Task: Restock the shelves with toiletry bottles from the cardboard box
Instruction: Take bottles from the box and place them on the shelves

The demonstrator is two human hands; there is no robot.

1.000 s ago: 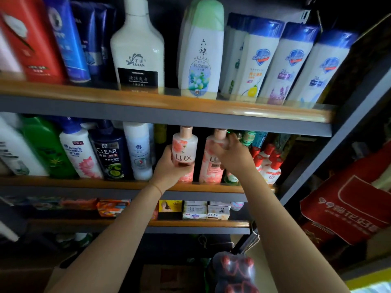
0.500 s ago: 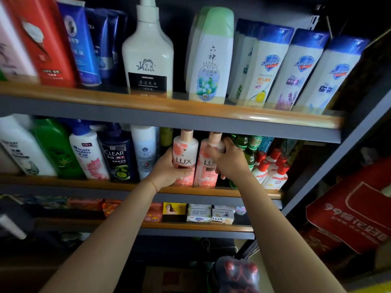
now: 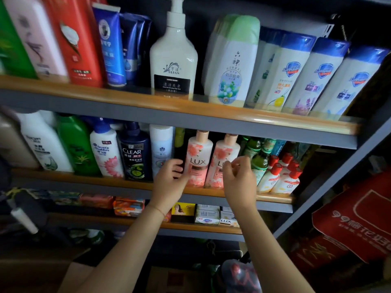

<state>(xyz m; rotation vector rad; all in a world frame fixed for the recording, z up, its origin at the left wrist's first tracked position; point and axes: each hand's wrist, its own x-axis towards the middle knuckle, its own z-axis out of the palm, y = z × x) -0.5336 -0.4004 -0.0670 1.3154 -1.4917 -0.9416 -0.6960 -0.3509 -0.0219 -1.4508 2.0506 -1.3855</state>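
Head view: two pink LUX bottles stood upright side by side on the middle shelf (image 3: 275, 200), left LUX bottle (image 3: 197, 159) and right LUX bottle (image 3: 222, 163) touching or nearly so. Left hand (image 3: 169, 182) was just beside the left bottle's lower left edge, fingers loosely curled, thumb side touching or almost touching the label; grip not closed round it. Right hand (image 3: 239, 178) hovered in front of the right bottle's lower half, fingers loosely curled, holding nothing; whether fingertips touched the bottle cannot be told. To the left on the same shelf: pale blue-white bottle (image 3: 161, 151), dark CLEAR bottle (image 3: 134, 153), white Head & Shoulders bottle (image 3: 104, 151), green bottle (image 3: 77, 144). To the right: green glass bottles (image 3: 260, 161) and small white bottles w/ red caps (image 3: 281, 176). Upper shelf (image 3: 190, 108) carried a white pump bottle (image 3: 174, 60), a green-capped bottle (image 3: 232, 64), a row of blue-capped Safeguard bottles (image 3: 306, 75), blue tubes (image 3: 111, 45) and a red bottle (image 3: 77, 41). Lower shelf (image 3: 201, 228) held soap boxes (image 3: 208, 214). Cardboard box (image 3: 169, 280) lay at the bottom of the frame, dim, contents not readable. Red bag (image 3: 355, 220) hung at right, outside the shelving.
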